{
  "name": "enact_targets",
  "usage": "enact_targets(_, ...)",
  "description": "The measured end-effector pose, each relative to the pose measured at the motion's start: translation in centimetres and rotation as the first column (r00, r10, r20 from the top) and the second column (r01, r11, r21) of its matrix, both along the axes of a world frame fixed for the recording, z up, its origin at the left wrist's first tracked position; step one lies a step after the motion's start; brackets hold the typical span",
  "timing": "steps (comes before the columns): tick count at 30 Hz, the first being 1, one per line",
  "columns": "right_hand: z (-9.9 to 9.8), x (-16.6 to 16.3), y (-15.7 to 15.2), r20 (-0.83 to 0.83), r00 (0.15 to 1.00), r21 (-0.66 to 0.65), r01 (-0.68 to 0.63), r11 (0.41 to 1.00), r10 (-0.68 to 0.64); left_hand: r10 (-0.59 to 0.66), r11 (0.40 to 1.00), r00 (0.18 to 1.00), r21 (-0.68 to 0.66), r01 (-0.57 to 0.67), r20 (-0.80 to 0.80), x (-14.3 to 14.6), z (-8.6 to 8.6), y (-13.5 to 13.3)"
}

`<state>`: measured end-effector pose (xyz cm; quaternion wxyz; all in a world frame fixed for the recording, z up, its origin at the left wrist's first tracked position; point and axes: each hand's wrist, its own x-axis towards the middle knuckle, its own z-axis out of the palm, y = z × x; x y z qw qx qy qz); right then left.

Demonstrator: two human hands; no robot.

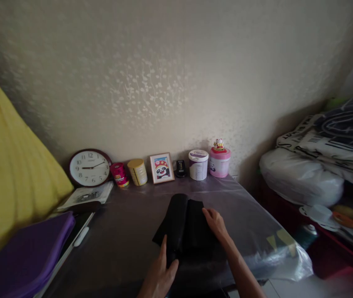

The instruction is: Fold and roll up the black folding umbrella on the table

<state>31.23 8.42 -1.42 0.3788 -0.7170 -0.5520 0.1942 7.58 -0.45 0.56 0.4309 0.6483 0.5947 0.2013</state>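
A black folded garment [185, 225] lies on the dark table [123, 231] under clear plastic sheeting. My left hand [160, 271] rests at the garment's near left edge, thumb up along the cloth and fingers out of sight below it. My right hand [215, 223] lies flat on the garment's right side, fingers stretched and pressing the cloth down.
Along the wall stand a round clock [89, 167], a red tin [119, 174], a yellow tin [137, 171], a framed panda picture [162, 168], a white tub [198, 164] and a pink jar [219, 161]. A purple case [27, 252] and yellow cloth [8, 174] lie left; bedding [325, 153] is piled right.
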Motion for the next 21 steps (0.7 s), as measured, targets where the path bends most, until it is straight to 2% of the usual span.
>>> enact_targets(9,0.3,-0.4,0.9,0.024,1.0,0.002,0.02,1.0,-0.02,0.0,1.0,0.998,0.014,0.0,0.06,-0.3,-0.6,0.2)
enact_targets(14,-0.2,-0.3,1.5,0.058,0.998,-0.015,0.018,1.0,-0.017,0.021,1.0,0.99,-0.02,-0.018,0.141,-1.1,-0.3,0.3)
enact_targets(19,-0.6,0.0,0.5,0.132,0.991,-0.051,0.023,0.998,-0.016,0.034,0.999,0.984,-0.026,-0.03,0.175,-1.6,-0.1,0.5)
enact_targets(21,-0.5,-0.3,0.0,0.229,0.972,-0.029,0.061,0.998,-0.052,0.038,0.999,0.988,-0.025,-0.034,0.151,-1.6,-0.3,0.5)
